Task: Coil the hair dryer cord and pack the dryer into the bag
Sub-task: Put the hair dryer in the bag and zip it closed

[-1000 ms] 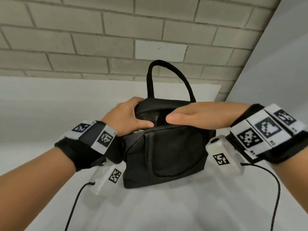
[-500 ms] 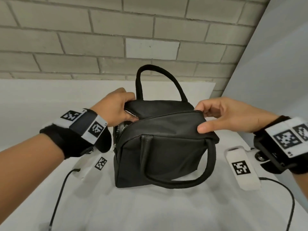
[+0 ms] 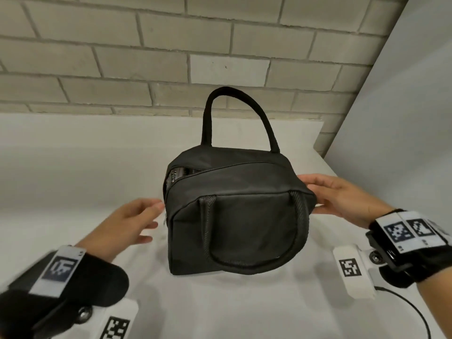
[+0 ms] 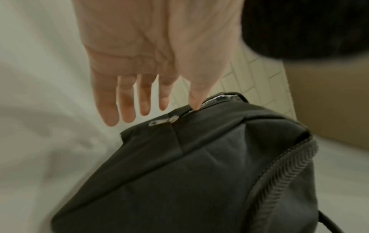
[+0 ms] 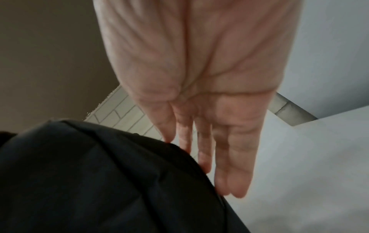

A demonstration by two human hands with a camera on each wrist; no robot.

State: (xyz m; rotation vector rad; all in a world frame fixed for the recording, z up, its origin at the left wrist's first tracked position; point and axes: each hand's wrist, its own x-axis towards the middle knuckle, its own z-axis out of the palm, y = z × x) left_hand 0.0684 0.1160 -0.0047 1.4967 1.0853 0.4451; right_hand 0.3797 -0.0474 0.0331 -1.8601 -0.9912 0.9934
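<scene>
The black fabric bag point(image 3: 234, 216) stands upright on the white table, one handle up, the other hanging down its front. Its zip is closed along most of the top. A gap at the left corner point(image 3: 178, 172) shows silvery lining. The hair dryer and its cord are not in view. My left hand point(image 3: 152, 216) hovers open by the bag's left side. In the left wrist view this hand point(image 4: 177, 108) has straight fingers, thumb tip near the zip pull point(image 4: 161, 122). My right hand point(image 3: 315, 192) is open, fingers resting against the bag's upper right corner point(image 5: 139, 165).
The white table point(image 3: 244, 309) runs back to a brick wall point(image 3: 146, 57). A grey panel point(image 3: 403, 106) closes off the right side, close to the bag. Thin black cables point(image 3: 403, 304) trail from my wrist cameras near the front right.
My left hand let go of the bag's top left corner and drew back and down to its side. My right hand released its pinch and now lies open on the right corner.
</scene>
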